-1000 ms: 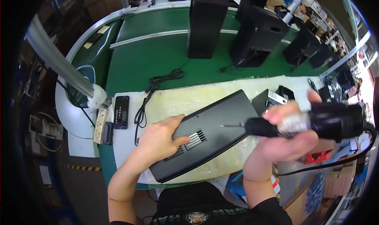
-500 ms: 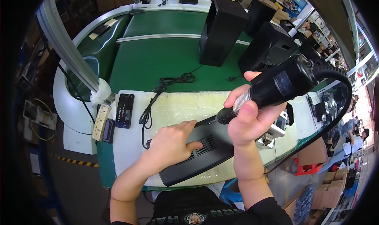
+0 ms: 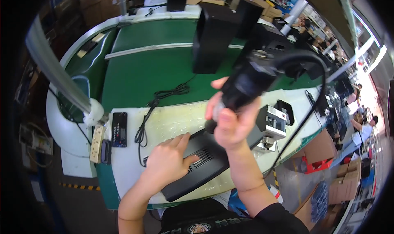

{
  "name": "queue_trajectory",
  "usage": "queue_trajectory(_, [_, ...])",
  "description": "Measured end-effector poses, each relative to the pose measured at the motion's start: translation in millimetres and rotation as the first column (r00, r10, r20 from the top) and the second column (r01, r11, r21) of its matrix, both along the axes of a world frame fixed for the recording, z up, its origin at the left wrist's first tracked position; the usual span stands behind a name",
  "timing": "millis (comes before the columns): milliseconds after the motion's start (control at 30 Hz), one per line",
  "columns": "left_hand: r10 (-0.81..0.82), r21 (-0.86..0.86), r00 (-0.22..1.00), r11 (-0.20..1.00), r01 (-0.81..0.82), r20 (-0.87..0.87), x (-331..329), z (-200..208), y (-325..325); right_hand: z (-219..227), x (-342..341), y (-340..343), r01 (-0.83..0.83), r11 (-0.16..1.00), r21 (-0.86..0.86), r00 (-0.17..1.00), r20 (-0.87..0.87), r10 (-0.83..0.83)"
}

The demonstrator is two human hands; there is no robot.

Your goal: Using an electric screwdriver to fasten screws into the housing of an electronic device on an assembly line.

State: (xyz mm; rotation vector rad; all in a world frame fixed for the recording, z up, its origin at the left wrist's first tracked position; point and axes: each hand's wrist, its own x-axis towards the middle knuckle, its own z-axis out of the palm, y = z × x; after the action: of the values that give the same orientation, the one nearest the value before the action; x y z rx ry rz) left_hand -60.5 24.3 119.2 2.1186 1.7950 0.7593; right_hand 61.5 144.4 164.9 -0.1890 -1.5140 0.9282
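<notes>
A long black case with a slotted vent grille (image 3: 202,157) lies at a slant on the pale worktop, close to my body. On its left part my left hand (image 3: 167,162) rests palm down, thumb and fingers spread. My right hand (image 3: 232,121) is wrapped round a black electric screwdriver (image 3: 251,81), smeared by motion, with a thick cable leading from its top. The screwdriver's nose points down at the case's far edge; whether its bit touches is hidden. A black cord (image 3: 141,129) runs on the worktop up to the case's left end.
Left of the cord lies a dark panel with buttons (image 3: 119,129), beside a power strip (image 3: 97,143). At right stand a white boxy device (image 3: 271,121) and a small black tray (image 3: 285,111). Tall black speaker cabinets (image 3: 213,39) stand on the green surface (image 3: 143,70) beyond.
The screwdriver in my right hand has shifted left and stands more upright. My left hand stays on the case. The whole view has swung slightly.
</notes>
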Motion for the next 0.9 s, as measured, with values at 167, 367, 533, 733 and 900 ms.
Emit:
queue_trajectory(167, [0.036,0.263,0.993,0.965,-0.005,-0.113,11,6,-8,-4,11,11,-0.044,0.995,0.088,0.999,0.020,0.043])
queue_trajectory(367, [0.533,0.123,0.528,0.617,-0.777,0.662,-13,-65,-89,47,134,-27,0.678,0.721,0.145,0.731,-0.231,-0.642])
queue_trajectory(533, [0.214,-0.113,0.207,0.903,-0.415,0.955,6,-66,-78,-34,253,0,0.925,0.367,0.097,0.377,-0.141,-0.915])
queue_trajectory(733, [0.082,0.004,0.167,0.889,-0.458,0.983,27,-70,-56,-97,276,24,0.865,0.462,0.197,0.486,-0.098,-0.868])
queue_trajectory(900, [0.062,0.240,0.482,0.807,-0.539,0.874,25,-75,-60,-96,247,4,0.767,0.642,-0.009,0.640,0.081,-0.764])
